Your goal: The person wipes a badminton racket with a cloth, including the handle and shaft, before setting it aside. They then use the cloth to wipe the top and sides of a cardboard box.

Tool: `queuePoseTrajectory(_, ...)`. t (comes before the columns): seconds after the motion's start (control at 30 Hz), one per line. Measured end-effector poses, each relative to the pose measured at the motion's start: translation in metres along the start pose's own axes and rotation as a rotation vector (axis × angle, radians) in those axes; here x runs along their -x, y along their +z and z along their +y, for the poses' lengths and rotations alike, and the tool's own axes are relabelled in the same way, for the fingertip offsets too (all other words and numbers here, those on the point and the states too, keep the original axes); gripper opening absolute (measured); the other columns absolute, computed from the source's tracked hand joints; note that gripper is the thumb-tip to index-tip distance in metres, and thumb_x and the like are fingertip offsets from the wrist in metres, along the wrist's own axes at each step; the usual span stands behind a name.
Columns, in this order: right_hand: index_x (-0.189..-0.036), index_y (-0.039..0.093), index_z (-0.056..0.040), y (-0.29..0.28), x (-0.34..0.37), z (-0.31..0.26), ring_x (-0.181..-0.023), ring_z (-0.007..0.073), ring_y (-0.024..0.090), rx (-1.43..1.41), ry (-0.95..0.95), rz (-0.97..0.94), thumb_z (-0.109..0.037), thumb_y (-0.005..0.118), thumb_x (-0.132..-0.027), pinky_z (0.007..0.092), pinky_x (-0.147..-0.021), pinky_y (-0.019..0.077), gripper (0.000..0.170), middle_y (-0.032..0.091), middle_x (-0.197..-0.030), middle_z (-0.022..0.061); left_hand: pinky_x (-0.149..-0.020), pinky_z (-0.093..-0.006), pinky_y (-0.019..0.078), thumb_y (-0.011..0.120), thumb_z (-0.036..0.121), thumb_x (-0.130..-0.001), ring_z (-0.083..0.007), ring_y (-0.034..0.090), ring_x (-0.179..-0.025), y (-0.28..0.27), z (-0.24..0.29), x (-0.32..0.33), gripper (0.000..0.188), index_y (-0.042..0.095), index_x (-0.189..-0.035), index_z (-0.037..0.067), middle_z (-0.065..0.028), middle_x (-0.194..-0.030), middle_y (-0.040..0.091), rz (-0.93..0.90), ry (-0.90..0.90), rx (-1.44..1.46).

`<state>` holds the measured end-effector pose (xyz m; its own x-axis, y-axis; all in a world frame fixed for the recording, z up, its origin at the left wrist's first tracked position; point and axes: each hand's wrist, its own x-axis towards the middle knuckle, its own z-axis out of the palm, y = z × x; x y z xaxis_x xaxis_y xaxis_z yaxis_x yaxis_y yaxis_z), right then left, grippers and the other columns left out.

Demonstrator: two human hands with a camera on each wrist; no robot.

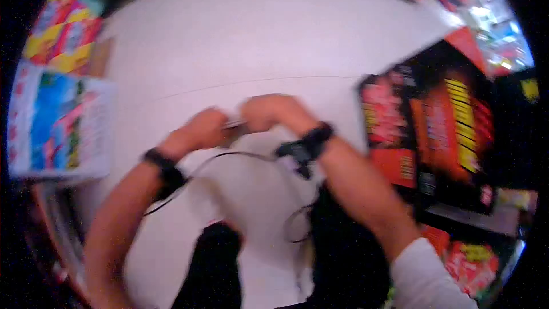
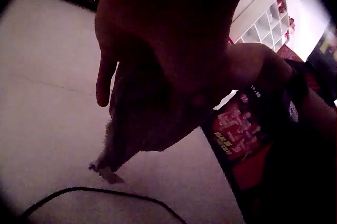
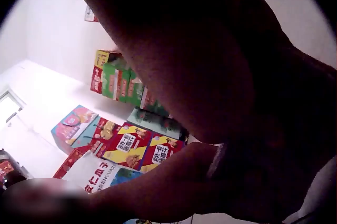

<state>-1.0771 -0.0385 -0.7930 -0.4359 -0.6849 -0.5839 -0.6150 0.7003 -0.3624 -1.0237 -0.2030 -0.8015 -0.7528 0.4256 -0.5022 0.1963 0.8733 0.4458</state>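
Observation:
Both hands meet in front of the body, above the pale floor. My left hand [image 1: 203, 129] and my right hand [image 1: 269, 113] have curled fingers, and between them they grip a small, crumpled greyish piece [image 1: 233, 127]. Its ragged lower end [image 2: 108, 174] hangs out below the fingers in the left wrist view, where the hand is dark and one finger points down. Blur and shade leave its kind unclear, and I cannot tell. In the right wrist view the hand is mostly shadow, with a pale edge of the piece [image 3: 216, 161] showing.
A black cable [image 1: 229, 153] loops below the hands. To the right stand black and red printed cartons [image 1: 429, 131]. On the left are a white and blue box [image 1: 68, 123] and red and yellow boxes [image 1: 66, 34]. Black-clad legs [image 1: 214, 263] are below.

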Motion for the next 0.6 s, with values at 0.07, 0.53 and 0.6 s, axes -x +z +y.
queuePoseTrajectory(0.07, -0.076, 0.068, -0.0070, -0.016, 0.038, -0.006, -0.072, 0.0332, 0.062, -0.098, -0.014, 0.099, -0.028, 0.061, -0.071, 0.0423, -0.063, 0.0498, 0.023, 0.065, -0.079, 0.0160, -0.066, -0.0341, 0.0499, 0.058, 0.021, -0.083, -0.0213, 0.064, -0.066, -0.004, 0.013, 0.001, 0.021, 0.065, -0.082, 0.001, -0.0150, -0.071, 0.065, 0.026, 0.086, 0.134)
queuePoseTrajectory(0.53, -0.089, 0.066, -0.0064, -0.031, 0.161, 0.036, -0.074, 0.0328, 0.063, 0.055, 0.170, 0.214, -0.020, 0.063, -0.072, 0.0410, -0.063, 0.0501, 0.022, 0.065, -0.081, 0.0149, -0.085, -0.0316, 0.0436, 0.057, 0.004, -0.081, -0.0135, 0.051, -0.096, -0.008, 0.140, -0.037, 0.033, 0.050, -0.114, 0.003, -0.0040, -0.103, 0.059, -0.193, 0.330, 0.779)
queuePoseTrajectory(0.6, -0.091, 0.066, -0.0054, -0.048, 0.192, 0.028, -0.074, 0.0328, 0.062, 0.169, 0.249, 0.259, -0.022, 0.063, -0.075, 0.0406, -0.064, 0.0501, 0.023, 0.064, -0.082, 0.0144, -0.084, -0.0326, 0.0452, 0.053, 0.005, -0.085, -0.0162, 0.055, -0.095, -0.021, 0.168, -0.028, 0.034, 0.047, -0.118, 0.000, -0.0079, -0.106, 0.059, -0.150, 0.363, 0.942)
